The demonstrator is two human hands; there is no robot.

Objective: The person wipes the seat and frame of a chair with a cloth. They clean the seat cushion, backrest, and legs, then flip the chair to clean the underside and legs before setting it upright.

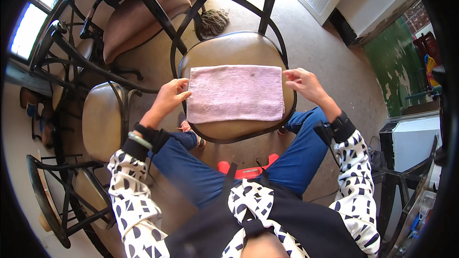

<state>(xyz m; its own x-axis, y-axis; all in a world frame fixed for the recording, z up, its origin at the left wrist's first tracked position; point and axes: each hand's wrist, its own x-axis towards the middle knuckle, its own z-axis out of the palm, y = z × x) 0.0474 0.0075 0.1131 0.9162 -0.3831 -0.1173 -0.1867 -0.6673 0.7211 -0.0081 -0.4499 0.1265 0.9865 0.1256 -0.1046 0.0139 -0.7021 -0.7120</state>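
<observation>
A pale pink terry towel [235, 93] lies flat, folded into a rectangle, on the tan padded seat [233, 47] of a black-framed chair. A small dark spot marks its upper right part. My left hand [171, 95] is at the towel's left edge, thumb and fingers apart. Whether its fingertips touch the cloth, I cannot tell. Just beyond the right edge hovers my right hand [305, 84], its fingers loosely bent and holding nothing. Both wrists wear black straps.
More chairs crowd the left, including one with a tan seat [104, 120] and a brown swivel chair [143, 21]. A mop head [214, 21] rests on the floor behind the towel's chair. A red plastic stool [248, 172] is beneath me. A white cabinet [412, 143] stands right.
</observation>
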